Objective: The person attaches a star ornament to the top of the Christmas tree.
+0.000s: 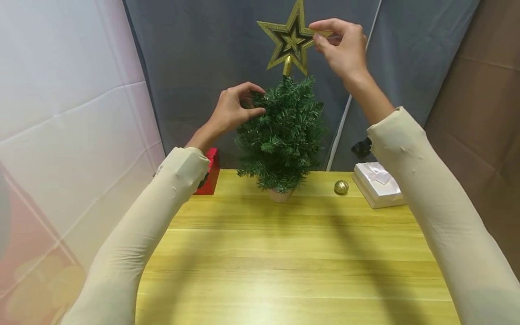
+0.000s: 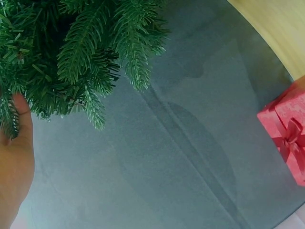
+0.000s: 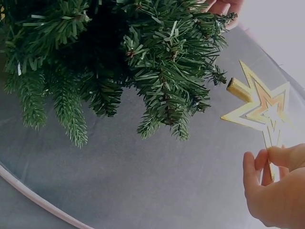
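Note:
A small green artificial Christmas tree (image 1: 284, 131) stands in a light pot (image 1: 280, 195) near the table's back edge. My right hand (image 1: 341, 47) pinches one point of a gold star tree topper (image 1: 292, 39) between thumb and fingers. The topper's gold tubular socket (image 1: 287, 65) points down at the treetop; in the right wrist view a small gap shows between the socket (image 3: 239, 89) and the nearest needles. My left hand (image 1: 233, 106) holds the upper left branches, its thumb and fingers curved about them. A branch tip lies across this hand (image 2: 21, 157) in the left wrist view.
On the wooden table (image 1: 276, 262), a gold glitter ball (image 1: 341, 187) lies right of the tree, beside a white gift box (image 1: 378, 183) with a bow. A red gift box (image 2: 290, 129) stands at left, partly behind my left sleeve. Grey cloth (image 1: 195, 54) hangs behind.

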`<state>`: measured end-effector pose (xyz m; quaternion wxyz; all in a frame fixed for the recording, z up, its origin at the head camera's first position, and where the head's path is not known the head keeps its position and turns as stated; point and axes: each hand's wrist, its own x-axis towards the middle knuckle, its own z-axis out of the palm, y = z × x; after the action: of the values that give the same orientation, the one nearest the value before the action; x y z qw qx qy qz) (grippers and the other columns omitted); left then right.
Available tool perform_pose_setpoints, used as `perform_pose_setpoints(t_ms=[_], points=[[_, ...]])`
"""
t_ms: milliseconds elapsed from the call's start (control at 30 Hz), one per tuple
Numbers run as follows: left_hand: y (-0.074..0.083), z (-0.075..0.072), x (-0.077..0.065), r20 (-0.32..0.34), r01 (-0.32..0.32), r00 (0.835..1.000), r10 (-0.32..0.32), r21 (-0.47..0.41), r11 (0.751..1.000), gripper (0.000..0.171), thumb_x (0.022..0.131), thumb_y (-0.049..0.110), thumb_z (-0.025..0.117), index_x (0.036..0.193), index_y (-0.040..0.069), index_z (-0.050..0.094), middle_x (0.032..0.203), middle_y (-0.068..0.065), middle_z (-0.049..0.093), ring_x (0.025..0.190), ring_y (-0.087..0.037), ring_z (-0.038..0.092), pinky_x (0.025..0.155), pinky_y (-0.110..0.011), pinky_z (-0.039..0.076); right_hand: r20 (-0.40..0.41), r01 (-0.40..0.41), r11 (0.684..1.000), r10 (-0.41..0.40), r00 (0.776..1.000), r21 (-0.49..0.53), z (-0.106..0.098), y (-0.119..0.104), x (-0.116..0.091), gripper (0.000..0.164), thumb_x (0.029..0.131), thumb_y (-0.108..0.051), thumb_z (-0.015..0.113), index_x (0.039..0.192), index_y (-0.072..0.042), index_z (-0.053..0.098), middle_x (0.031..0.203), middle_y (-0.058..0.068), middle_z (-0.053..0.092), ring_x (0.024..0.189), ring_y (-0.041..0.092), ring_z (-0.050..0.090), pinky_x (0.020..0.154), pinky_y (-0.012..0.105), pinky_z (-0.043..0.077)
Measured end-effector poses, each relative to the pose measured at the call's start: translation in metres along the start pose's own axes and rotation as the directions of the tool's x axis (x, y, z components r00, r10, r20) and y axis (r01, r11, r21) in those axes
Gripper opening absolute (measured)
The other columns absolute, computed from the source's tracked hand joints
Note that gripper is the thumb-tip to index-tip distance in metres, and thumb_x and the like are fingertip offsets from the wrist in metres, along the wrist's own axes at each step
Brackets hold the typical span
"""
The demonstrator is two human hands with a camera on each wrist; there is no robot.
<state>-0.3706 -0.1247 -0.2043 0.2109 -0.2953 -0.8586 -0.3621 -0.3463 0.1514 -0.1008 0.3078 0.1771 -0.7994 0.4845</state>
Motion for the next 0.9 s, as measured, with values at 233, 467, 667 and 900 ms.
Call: perform_pose_setpoints(t_ms=[233, 467, 667, 900], points=[[0.0003, -0.0001, -0.0002, -0.002, -0.003, 1.000, 0.003, 0.002, 1.000, 0.044, 0.090, 0.023, 0.084, 0.131, 0.020, 0.070, 0.128, -0.002, 0.071, 0.101, -0.016, 0.067, 0.090, -0.038, 0.053, -0.006, -0.034, 0.998, 0.034, 0.999, -0.043, 0.0024, 0.0019, 0.0048, 0.026, 0.102, -0.023, 0.068, 0.127, -0.023, 0.076, 0.119, 0.001, 0.075, 0.098, 0.006, 0.071, 0.087, 0.022, 0.051], [-0.0001, 0.0000, 0.0001, 0.004, -0.002, 1.000, 0.002, 0.003, 1.000, 0.044, 0.090, 0.024, 0.084, 0.132, 0.019, 0.070, 0.126, 0.000, 0.071, 0.099, -0.015, 0.066, 0.089, -0.038, 0.053, 0.018, -0.066, 0.997, 0.067, 0.998, -0.039, 0.0032, 0.0045, 0.0052, 0.026, 0.102, -0.023, 0.069, 0.127, -0.025, 0.077, 0.113, 0.001, 0.077, 0.099, 0.008, 0.072, 0.094, 0.025, 0.052], [-0.0005, -0.0007, -0.0007, 0.001, 0.001, 1.000, -0.001, 0.003, 1.000, 0.043, 0.090, 0.024, 0.085, 0.131, 0.021, 0.070, 0.124, 0.000, 0.071, 0.100, -0.015, 0.066, 0.089, -0.037, 0.053, 0.041, -0.068, 0.997, 0.070, 0.997, -0.045, 0.0041, 0.0064, 0.0048, 0.027, 0.101, -0.023, 0.070, 0.127, -0.024, 0.076, 0.107, 0.000, 0.077, 0.097, 0.006, 0.071, 0.092, 0.024, 0.050], [-0.0011, -0.0014, -0.0006, -0.002, -0.012, 1.000, 0.012, 0.004, 1.000, 0.043, 0.090, 0.024, 0.085, 0.131, 0.021, 0.070, 0.122, -0.001, 0.071, 0.099, -0.016, 0.067, 0.089, -0.038, 0.053, 0.055, -0.063, 0.995, 0.067, 0.996, -0.076, 0.0053, 0.0079, 0.0055, 0.027, 0.102, -0.023, 0.069, 0.128, -0.024, 0.076, 0.121, 0.001, 0.075, 0.102, 0.006, 0.072, 0.094, 0.024, 0.052]])
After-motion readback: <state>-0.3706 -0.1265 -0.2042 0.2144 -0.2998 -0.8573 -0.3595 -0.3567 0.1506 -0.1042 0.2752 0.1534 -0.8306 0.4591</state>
